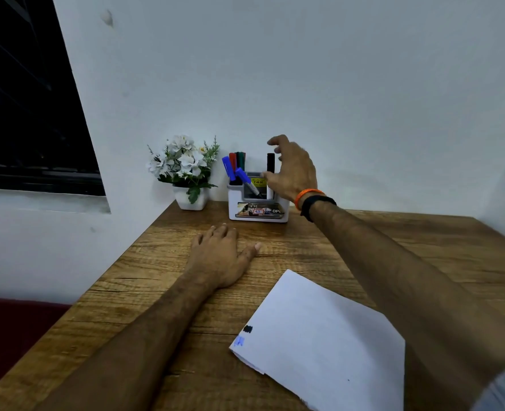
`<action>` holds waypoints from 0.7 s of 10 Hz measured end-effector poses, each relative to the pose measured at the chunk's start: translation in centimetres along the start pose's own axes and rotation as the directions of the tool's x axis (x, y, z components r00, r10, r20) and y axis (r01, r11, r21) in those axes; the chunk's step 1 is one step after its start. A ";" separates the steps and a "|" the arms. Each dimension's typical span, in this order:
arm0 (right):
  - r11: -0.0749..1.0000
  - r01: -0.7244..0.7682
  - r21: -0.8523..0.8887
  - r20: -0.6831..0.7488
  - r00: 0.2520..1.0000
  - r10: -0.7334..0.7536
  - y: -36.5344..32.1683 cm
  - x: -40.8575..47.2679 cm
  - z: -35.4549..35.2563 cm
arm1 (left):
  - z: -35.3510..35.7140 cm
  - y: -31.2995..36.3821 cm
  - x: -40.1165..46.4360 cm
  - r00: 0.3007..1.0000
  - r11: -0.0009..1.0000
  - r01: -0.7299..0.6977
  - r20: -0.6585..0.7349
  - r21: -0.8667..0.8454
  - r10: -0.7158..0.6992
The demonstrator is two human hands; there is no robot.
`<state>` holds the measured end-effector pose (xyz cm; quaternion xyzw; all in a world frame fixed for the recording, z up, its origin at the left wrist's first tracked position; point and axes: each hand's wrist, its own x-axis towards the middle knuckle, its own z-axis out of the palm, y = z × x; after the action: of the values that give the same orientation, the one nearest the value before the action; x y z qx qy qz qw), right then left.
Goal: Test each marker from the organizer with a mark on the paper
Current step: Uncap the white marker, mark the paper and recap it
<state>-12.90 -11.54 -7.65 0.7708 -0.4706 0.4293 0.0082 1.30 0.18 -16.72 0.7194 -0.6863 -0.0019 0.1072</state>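
Observation:
A white organizer (257,216) stands at the back of the wooden table (162,280) against the wall. Its left slot holds blue, red and green markers (234,166); another blue-capped marker (247,182) leans in the middle slot. A black marker (271,163) stands upright in the right slot. My right hand (294,170) hovers just right of the black marker with fingers spread, not holding it. My left hand (221,256) rests flat on the table. The white paper (328,336) lies near me with a black mark (247,329) and a light blue mark (239,341) at its left corner.
A small white pot of white artificial flowers (186,173) sits left of the organizer. A dark window (23,99) is on the left wall. The table's left edge runs diagonally toward me, with a dark red surface (8,330) below it.

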 end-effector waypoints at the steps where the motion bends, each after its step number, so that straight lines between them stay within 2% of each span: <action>1: 0.992 0.128 -0.019 -0.009 0.992 -0.128 -1.1 -0.1 0.3 | 0.0 0.0 0.0 1.000 1.000 -0.002 -0.009 -0.001 0.002; 2: 0.990 0.141 0.005 0.154 0.978 -0.140 -2.2 -0.1 0.8 | 0.1 -0.1 0.0 1.000 1.000 -0.001 -0.019 -0.005 0.001; 3: 0.996 0.093 -0.002 0.229 0.969 -0.090 -2.8 0.0 1.4 | 0.1 0.0 0.1 1.000 1.000 0.004 -0.014 -0.007 -0.004; 4: 0.999 0.037 0.033 0.156 0.987 -0.041 -2.8 0.6 1.4 | 0.0 0.0 0.0 1.000 1.000 -0.003 -0.014 -0.009 0.003; 5: 0.995 0.049 0.087 0.147 0.987 -0.061 -2.3 1.0 0.8 | 0.0 -0.1 0.1 1.000 1.000 -0.002 -0.010 -0.004 0.002; 6: 0.994 0.106 0.033 0.269 0.957 -0.111 -2.5 1.0 0.7 | 0.0 -0.1 0.1 1.000 1.000 0.004 -0.003 -0.004 -0.004; 7: 0.993 0.117 -0.028 0.241 0.965 -0.107 -3.2 1.0 1.6 | 0.0 0.0 0.1 1.000 1.000 0.008 -0.008 -0.006 -0.008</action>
<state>-9.28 -11.13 -6.75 0.8419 -0.4327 0.3223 -0.0082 1.34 0.12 -16.74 0.7218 -0.6830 -0.0015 0.1122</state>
